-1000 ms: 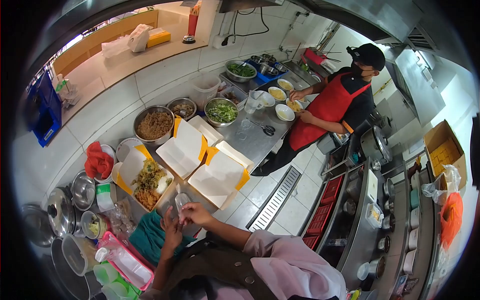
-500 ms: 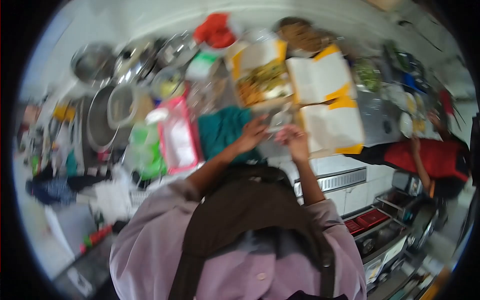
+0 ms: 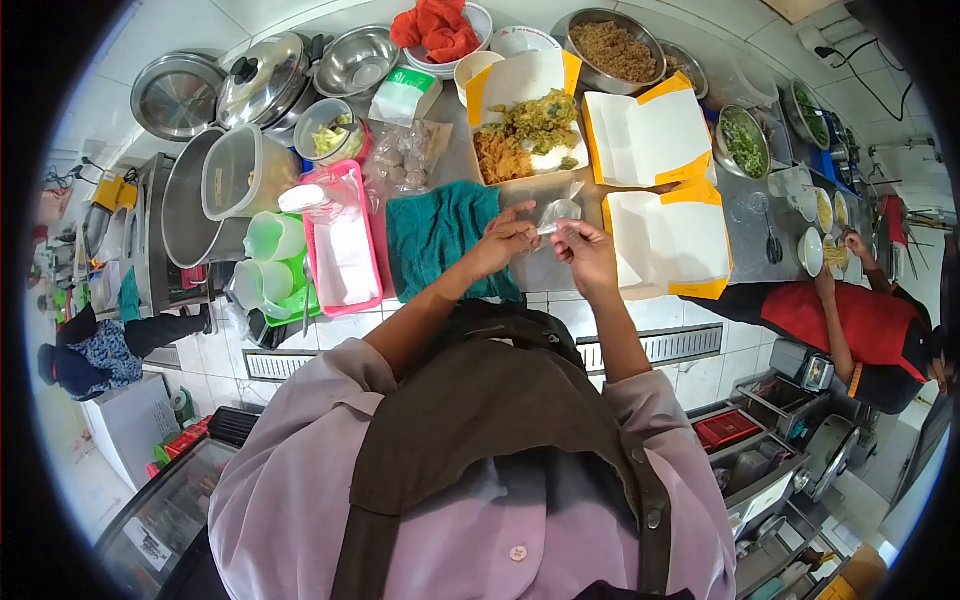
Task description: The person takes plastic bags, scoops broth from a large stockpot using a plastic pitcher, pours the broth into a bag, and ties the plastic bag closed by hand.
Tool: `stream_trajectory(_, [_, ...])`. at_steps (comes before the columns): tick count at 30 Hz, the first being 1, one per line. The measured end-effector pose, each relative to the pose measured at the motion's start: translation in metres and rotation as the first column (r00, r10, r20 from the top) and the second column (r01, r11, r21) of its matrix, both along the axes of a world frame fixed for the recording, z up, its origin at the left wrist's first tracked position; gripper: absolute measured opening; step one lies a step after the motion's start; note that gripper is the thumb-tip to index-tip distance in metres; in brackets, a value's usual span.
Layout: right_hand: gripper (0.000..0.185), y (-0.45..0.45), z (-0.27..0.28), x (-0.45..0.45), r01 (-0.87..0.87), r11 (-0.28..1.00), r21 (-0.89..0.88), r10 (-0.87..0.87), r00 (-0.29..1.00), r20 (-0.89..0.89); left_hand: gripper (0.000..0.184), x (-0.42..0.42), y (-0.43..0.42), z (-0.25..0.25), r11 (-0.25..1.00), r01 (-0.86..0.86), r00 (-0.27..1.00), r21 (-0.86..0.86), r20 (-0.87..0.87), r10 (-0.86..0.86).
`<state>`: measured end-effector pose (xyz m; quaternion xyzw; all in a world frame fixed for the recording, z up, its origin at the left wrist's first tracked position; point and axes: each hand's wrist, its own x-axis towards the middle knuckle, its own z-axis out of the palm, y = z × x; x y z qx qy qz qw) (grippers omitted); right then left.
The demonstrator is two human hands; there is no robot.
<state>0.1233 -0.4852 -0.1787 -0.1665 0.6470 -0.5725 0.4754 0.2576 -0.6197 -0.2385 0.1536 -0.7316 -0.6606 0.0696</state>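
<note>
A small clear plastic bag point(image 3: 562, 211) is pinched between my two hands over the steel counter's front edge. My left hand point(image 3: 505, 242) grips its left side, fingers closed. My right hand point(image 3: 588, 250) holds its lower right, thumb and finger pressed together. What the bag contains is hard to make out. Just behind it stands an open food box point(image 3: 503, 172) with rice, shredded orange food and greenish-yellow pieces. Right of my right hand lie two open white and yellow boxes, one farther back point(image 3: 640, 140) and one nearer point(image 3: 668, 238). A teal cloth point(image 3: 440, 240) lies beside my left hand.
A pink tray point(image 3: 345, 250), green cups point(image 3: 268, 262), plastic tubs and steel pots point(image 3: 262, 80) crowd the left. Bowls of brown food point(image 3: 615, 55) and chopped greens point(image 3: 743, 142) stand right and back. Co-workers are at right point(image 3: 850, 325) and far left point(image 3: 100, 350).
The earlier frame is blurred; now the view is sharp. Both my hands stay on the small bag, with my right hand slightly higher and closer to the left one.
</note>
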Motion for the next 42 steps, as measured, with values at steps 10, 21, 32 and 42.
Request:
stream_trajectory(10, [0.01, -0.003, -0.026, 0.023, 0.349, 0.896, -0.275, -0.395, 0.909, -0.134, 0.026, -0.016, 0.026, 0.036, 0.08, -0.27, 0.912, 0.96, 0.228, 0.341])
stream_trajectory(21, [0.013, 0.012, -0.001, 0.011, 0.11, 0.992, -0.059, -0.123, 0.95, -0.286, 0.03, 0.007, 0.039, 0.078, 0.526, -0.019, 0.989, -0.85, 0.061, 0.134])
stream_trajectory(32, [0.019, 0.013, -0.032, 0.024, -0.072, 0.996, 0.05, 0.088, 0.788, -0.61, 0.038, 0.018, 0.027, 0.074, 0.338, 0.139, 0.989, -0.931, 0.117, -0.086])
stream_trajectory(42, [0.013, 0.012, 0.002, 0.011, -0.089, 0.984, -0.151, -0.033, 0.752, -0.658, 0.021, 0.0, 0.013, 0.085, 0.663, -0.042, 0.989, -0.748, -0.124, -0.076])
